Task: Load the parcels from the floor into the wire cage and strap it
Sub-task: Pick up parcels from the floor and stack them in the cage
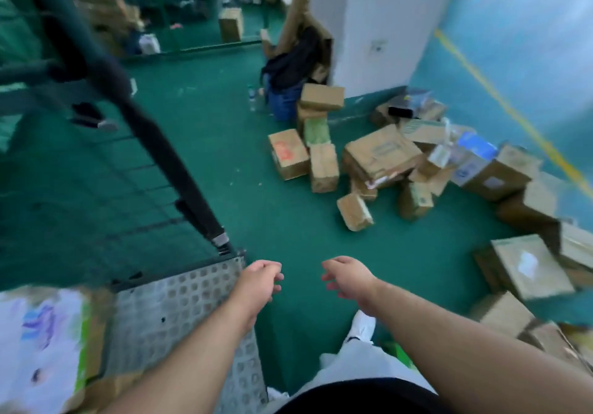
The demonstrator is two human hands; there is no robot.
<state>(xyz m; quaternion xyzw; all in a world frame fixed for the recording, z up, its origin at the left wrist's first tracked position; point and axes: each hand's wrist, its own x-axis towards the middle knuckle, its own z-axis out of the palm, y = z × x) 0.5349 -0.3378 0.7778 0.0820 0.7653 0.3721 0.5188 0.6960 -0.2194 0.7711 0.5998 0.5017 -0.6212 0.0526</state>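
A heap of brown cardboard parcels (382, 157) lies on the green floor ahead and to the right, with more boxes (529, 266) near my right side. The wire cage (96, 173) stands at my left, with a perforated metal floor plate (179, 304). One parcel with a white and purple printed face (41, 343) sits inside it at the lower left. A black strap (179, 173) with a metal buckle hangs diagonally across the cage front. My left hand (260, 282) and my right hand (346, 277) hover over the floor, fingers loosely curled, holding nothing.
A white pillar (378, 28) rises behind the heap, with flattened cardboard, dark clothing and a plastic bottle (253, 97) beside it. A yellow line (513, 105) runs along the blue floor at right. More boxes stand far back. Open green floor lies between me and the heap.
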